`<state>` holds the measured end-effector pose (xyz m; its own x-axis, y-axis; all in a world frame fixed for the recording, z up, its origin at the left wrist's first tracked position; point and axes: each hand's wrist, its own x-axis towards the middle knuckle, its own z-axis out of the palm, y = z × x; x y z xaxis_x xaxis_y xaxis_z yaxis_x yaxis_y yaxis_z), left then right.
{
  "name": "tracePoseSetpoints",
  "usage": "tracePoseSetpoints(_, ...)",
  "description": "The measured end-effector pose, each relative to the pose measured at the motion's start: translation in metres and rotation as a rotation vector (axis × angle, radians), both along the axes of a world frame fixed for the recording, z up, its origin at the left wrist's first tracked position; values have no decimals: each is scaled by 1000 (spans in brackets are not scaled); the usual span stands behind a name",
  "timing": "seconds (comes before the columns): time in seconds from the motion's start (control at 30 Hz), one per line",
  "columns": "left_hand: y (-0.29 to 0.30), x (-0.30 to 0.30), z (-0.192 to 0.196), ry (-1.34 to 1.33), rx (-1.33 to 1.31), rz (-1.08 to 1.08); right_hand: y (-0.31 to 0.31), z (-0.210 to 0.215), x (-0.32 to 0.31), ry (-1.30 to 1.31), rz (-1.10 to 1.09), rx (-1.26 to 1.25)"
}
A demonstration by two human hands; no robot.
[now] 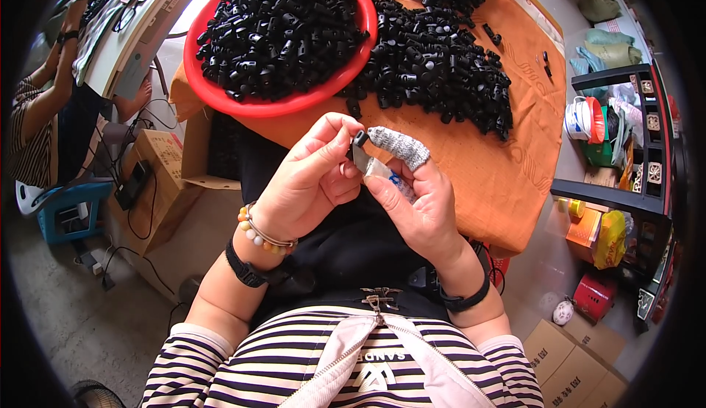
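Observation:
Between the thumb and index finger of my left hand (312, 169) is a small black plastic part (359, 139), held over the table's near edge. My right hand (425, 206) is closed on a pale flat tool (384, 172) with blue marks, its exact kind unclear; its tip meets or nearly meets the black part. A grey knitted finger cover (399, 145) sits on my right index finger, which reaches toward the part. Beyond my hands, a red basin (202, 88) is heaped with similar black parts (283, 33). More lie in a loose pile (434, 62) to its right.
An orange cloth (493, 194) covers the table. Cardboard boxes (158, 180) and a blue stool (73, 217) stand left, among cables. On the right are a dark shelf rack (610, 194) and more cartons (570, 364). A striped-top person (37, 125), perhaps a reflection, shows far left.

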<state>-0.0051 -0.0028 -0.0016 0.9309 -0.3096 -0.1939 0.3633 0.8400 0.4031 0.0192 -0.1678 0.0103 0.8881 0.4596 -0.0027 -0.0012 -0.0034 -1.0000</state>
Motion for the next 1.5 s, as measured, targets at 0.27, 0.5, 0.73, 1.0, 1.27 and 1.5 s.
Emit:
tracePoseSetpoints(0.27,-2,-2,1,9,62,48,-3,9,2,24,39,-23)
tracePoseSetpoints(0.5,-3,-1,0,19,46,44,-3,4,1,18,22,-5)
tracePoseSetpoints(0.73,-1,0,-1,-43,-20,-25,-6,4,3,-20,-4,-21)
tracePoseSetpoints(1.0,-3,-1,0,-47,13,23,-2,9,0,-15,25,-3)
tracePoseSetpoints(1.27,0,-1,1,-21,15,17,-3,15,1,21,58,-41)
tracePoseSetpoints(1.5,0,-2,-4,-25,-3,14,-4,13,2,8,49,-6)
